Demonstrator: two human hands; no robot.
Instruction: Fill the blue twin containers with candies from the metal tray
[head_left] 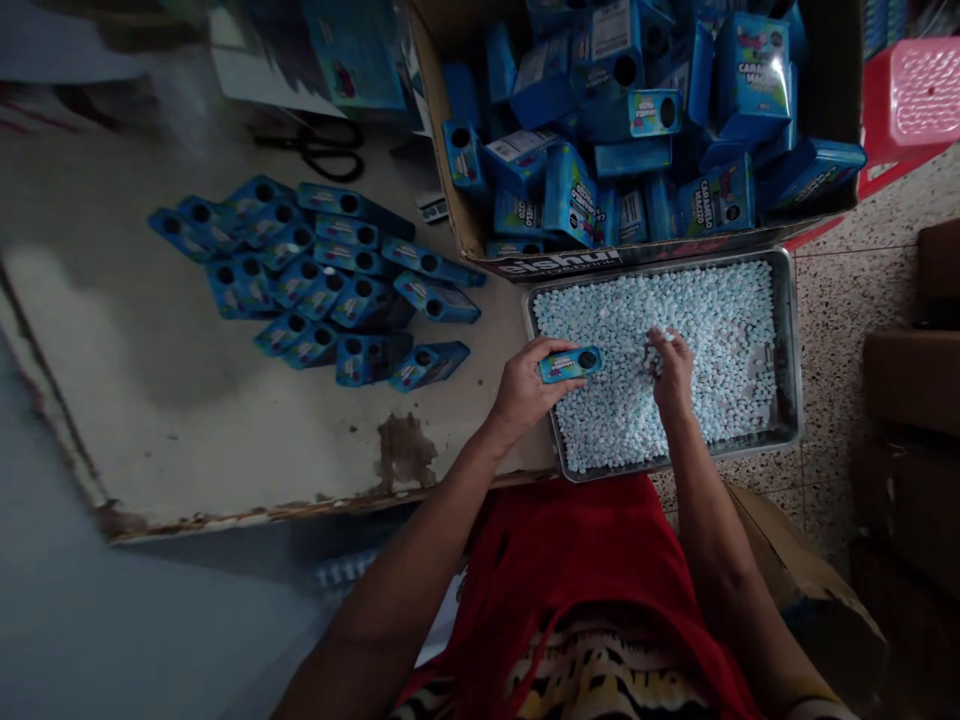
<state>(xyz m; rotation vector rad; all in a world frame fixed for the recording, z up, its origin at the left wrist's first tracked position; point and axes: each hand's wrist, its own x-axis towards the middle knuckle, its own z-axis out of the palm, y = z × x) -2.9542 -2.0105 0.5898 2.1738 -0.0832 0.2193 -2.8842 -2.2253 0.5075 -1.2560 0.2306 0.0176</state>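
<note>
My left hand (525,388) grips a small blue candy box (570,364) by its sides, with the dark round hole in its top facing up. It is over the left part of a metal tray (787,380) full of small pale blue and white candies (622,420). To the right, my right hand (673,372) is above the candies with its fingers curled together, and a few candies show at the fingertips. How many it holds is hidden by the fingers.
Several blue boxes (315,280) stand grouped on the worn table (225,430). Behind the tray, a cardboard carton (480,240) is heaped with more blue boxes. Black scissors (322,150) lie at the back. A red stool (922,95) and brown cartons (911,380) are on the right.
</note>
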